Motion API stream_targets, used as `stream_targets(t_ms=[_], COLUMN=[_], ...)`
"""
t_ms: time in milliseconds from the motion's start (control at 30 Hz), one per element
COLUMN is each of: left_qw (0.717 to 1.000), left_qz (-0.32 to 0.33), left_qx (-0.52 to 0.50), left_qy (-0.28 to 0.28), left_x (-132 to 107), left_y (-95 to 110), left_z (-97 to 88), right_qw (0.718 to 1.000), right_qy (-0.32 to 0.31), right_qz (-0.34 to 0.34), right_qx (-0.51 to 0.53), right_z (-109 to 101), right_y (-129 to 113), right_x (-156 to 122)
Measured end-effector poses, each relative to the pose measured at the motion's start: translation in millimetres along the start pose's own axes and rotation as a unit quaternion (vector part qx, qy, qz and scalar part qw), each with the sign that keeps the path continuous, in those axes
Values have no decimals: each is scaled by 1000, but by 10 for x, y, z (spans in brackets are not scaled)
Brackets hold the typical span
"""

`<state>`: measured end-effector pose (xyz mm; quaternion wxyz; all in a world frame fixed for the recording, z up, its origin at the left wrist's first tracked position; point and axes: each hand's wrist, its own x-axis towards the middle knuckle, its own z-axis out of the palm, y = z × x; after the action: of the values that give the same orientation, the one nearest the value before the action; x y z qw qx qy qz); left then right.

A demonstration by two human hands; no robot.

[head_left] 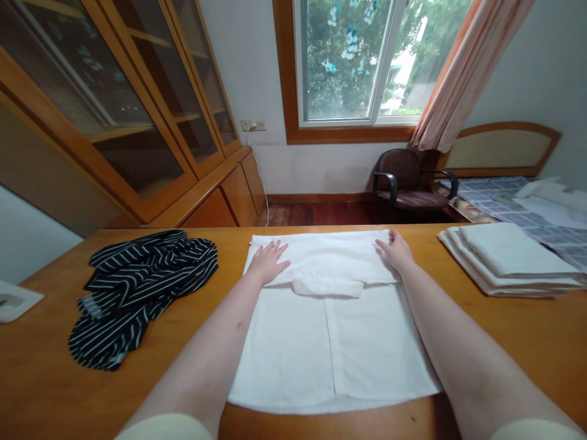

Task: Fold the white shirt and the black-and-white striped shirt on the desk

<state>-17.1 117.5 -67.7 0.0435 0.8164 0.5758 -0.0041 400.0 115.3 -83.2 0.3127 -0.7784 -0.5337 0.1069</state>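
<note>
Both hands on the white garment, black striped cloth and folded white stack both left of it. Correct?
No: head view shows the folded white stack right of the white garment. The left hand and right hand are on the garment; the black striped cloth is left.

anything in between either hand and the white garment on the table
Nothing visible does: the left hand rests directly on the white garment, and the right hand touches its far right corner. The black striped cloth lies apart to the left, the white stack apart to the right.
</note>
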Motion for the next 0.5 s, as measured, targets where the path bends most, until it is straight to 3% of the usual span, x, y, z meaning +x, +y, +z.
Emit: stream_targets(t_ms=[133, 333, 500], left_qw=[1000, 1000, 1000], left_qz=[2, -2, -6], left_qx=[-10, -16, -18], left_qy=[13, 16, 14], left_x=[-11, -35, -41], left_y=[7, 22, 26], left_z=[5, -2, -9], right_qw=[993, 992, 989], right_qy=[28, 27, 53], right_qz=[65, 100, 42], right_qx=[99, 67, 129], right_z=[3, -20, -34], right_y=[85, 77, 64], right_x=[143, 308, 280])
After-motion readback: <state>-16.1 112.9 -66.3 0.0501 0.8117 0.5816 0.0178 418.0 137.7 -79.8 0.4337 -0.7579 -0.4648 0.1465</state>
